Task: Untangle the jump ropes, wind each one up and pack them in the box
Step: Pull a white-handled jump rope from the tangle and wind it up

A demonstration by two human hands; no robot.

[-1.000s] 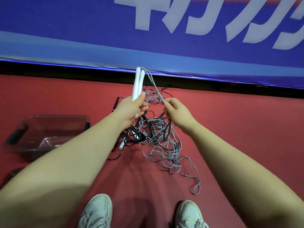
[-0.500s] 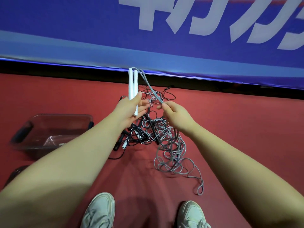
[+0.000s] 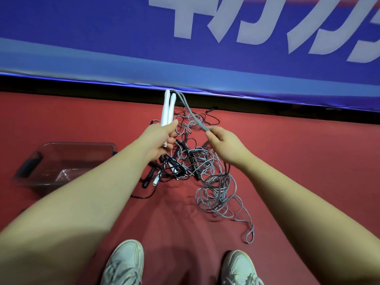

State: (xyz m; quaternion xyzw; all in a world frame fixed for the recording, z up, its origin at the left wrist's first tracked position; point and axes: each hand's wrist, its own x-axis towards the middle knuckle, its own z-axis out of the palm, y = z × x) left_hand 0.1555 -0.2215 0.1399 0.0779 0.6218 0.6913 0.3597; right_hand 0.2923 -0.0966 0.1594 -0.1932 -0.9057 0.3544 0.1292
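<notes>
Two white handles (image 3: 167, 109) are gripped side by side in the left hand (image 3: 160, 138), their tips pointed away toward a blue banner (image 3: 102, 38). From those tips a doubled grey strand (image 3: 191, 112) is led down to the right hand (image 3: 224, 145), where it is pinched between thumb and fingertips. The hands are held apart, above the tangle (image 3: 191, 161) of jump ropes that is spread on the red floor (image 3: 298, 161) ahead of two pale shoes (image 3: 125, 262). The box (image 3: 78, 144) is set on the floor to the left of the heap.

The likeliest trouble is judged to be a knot being tightened. If the grey strand is pulled hard, its loops may be cinched round the black ropes (image 3: 164, 167), and the whole heap may be dragged up with it. A loose grey coil (image 3: 218, 194) could also be snagged on a black handle as it is drawn through. If the pinch is slackened, the strand may be dropped back into the mess.

The handles are slim, round and smooth, matte white, slightly tapered. The grey rope is thin, seemingly plastic-coated, and lies in springy open curls. The black ropes are thinner, with short dark handles. The box is rectangular, of clear plastic, with dark grips at its ends.
</notes>
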